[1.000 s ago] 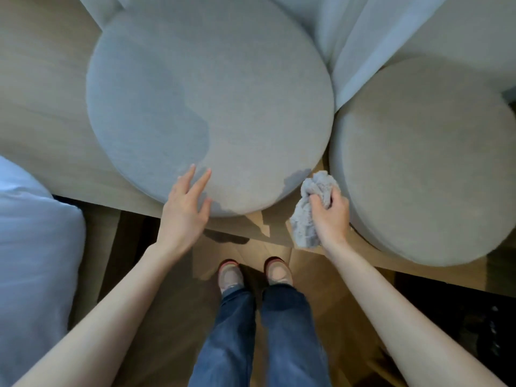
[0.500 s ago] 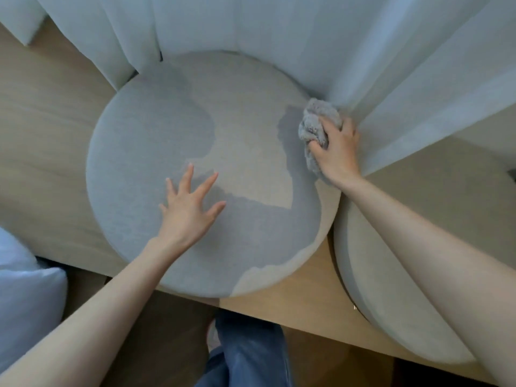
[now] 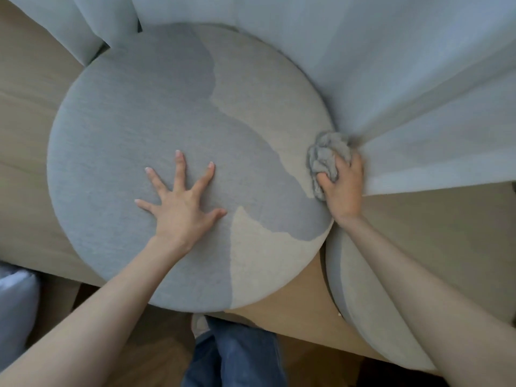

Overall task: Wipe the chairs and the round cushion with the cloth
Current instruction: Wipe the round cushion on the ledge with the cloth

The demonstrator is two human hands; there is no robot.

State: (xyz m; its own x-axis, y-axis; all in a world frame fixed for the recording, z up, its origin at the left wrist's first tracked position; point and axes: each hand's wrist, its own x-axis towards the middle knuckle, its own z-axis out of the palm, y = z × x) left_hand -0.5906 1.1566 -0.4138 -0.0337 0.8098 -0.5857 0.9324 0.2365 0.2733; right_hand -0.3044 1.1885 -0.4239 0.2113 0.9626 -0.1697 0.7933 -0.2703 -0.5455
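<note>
where the round cushion [image 3: 167,121] lies flat on the wooden bench [image 3: 25,152], the left hand [image 3: 178,208] rests palm down on its top, on the near side of centre, fingers straight and spread wide, holding nothing. the right hand [image 3: 344,188] is at the cushion's right edge, fingers curled round a bunched grey cloth [image 3: 325,157], which is pressed against the cushion's rim. the two hands are well apart. a pale curtain [image 3: 391,65] hangs over the cushion's far and right sides; its folds meet the cloth and the back of the right hand. the cushion's top is part shadow, part sunlit patches. a second round pad [image 3: 446,247] sits just beside the cushion on its right; whether they touch cannot be confirmed. blue jeans [image 3: 237,356] show below the cushion's near edge. pale bedding [image 3: 14,303] lies to the cushion's near left, off the bench.
</note>
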